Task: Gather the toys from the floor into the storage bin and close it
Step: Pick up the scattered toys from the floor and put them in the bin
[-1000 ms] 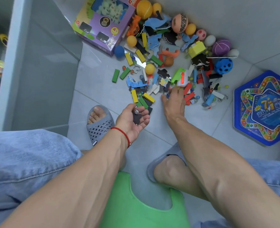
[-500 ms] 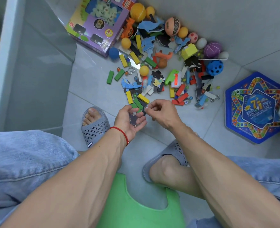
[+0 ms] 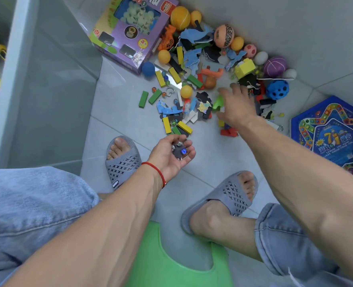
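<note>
A heap of toys (image 3: pixel 189 65) lies on the grey tiled floor against the wall: coloured blocks, foam puzzle pieces, marbles and balls. My left hand (image 3: pixel 167 160), palm up with a red string at the wrist, cups several small toys (image 3: pixel 179 150), among them marbles, a dark piece and a metal ring. My right hand (image 3: pixel 236 106) reaches over the heap with fingers spread, blurred, right beside a green piece (image 3: pixel 218 103). The translucent grey storage bin (image 3: pixel 47 90) stands at the left, with some toys dimly visible inside.
A purple toy box (image 3: pixel 130 32) lies at the back by the bin. A blue hexagonal board game (image 3: pixel 333 135) sits at the right. My feet in grey slippers (image 3: pixel 121 164) flank my left hand. A green stool (image 3: pixel 171 262) is under me.
My right hand left the cupped left hand, where it had dropped a small piece, and reached forward and right over the heap. The left hand stayed in place holding its items.
</note>
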Demonstrator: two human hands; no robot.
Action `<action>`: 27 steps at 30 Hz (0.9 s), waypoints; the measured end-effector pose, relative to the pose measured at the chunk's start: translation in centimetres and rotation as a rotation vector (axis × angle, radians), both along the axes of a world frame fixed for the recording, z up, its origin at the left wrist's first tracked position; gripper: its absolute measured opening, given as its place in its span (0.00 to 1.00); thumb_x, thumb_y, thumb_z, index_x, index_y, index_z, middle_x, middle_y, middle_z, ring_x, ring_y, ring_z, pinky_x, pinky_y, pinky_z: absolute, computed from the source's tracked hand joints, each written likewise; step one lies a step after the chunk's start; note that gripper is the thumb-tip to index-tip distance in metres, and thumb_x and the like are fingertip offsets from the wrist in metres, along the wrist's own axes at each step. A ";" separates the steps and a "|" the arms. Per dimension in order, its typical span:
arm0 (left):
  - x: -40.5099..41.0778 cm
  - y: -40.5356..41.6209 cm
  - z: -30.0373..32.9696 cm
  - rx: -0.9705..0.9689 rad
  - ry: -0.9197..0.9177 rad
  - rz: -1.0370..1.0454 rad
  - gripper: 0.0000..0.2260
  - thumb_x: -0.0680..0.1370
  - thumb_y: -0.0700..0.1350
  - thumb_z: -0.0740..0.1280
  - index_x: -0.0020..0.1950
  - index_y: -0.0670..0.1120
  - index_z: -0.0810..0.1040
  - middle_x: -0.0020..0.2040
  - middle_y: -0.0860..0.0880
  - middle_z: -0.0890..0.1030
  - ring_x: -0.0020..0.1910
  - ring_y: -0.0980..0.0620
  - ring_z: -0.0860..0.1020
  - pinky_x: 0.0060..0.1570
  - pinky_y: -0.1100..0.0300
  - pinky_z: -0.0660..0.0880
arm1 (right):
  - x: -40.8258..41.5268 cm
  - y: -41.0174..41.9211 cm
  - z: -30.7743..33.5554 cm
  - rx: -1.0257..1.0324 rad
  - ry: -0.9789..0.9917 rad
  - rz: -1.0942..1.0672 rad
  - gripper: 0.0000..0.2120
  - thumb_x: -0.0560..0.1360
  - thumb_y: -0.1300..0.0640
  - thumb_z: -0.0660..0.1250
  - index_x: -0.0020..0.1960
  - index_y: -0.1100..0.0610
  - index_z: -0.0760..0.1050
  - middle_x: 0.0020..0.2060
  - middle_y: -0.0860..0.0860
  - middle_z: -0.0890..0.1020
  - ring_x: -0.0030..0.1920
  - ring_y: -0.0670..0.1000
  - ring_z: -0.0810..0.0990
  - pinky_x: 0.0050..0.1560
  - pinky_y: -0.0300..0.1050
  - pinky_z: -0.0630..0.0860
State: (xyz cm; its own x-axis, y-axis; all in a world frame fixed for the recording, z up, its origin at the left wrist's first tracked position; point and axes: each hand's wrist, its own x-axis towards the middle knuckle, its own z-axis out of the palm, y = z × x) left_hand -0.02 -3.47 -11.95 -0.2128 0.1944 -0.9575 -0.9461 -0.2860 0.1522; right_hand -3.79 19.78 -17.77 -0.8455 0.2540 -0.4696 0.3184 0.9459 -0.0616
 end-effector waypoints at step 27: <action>-10.4 -14.7 26.6 -0.089 0.518 0.430 0.09 0.79 0.39 0.54 0.41 0.41 0.70 0.38 0.43 0.70 0.32 0.48 0.69 0.33 0.59 0.73 | -9.8 -24.5 24.4 -1.762 -0.047 -0.664 0.28 0.83 0.44 0.57 0.67 0.68 0.73 0.57 0.66 0.81 0.51 0.61 0.84 0.49 0.56 0.83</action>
State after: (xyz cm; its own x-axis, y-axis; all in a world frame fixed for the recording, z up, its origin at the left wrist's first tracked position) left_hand -10.44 -18.15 14.68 -0.6892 -0.0845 -0.7196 -0.5498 -0.5859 0.5954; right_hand -13.55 -4.69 6.68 -0.8059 -0.2435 -0.5396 0.5874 -0.4431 -0.6772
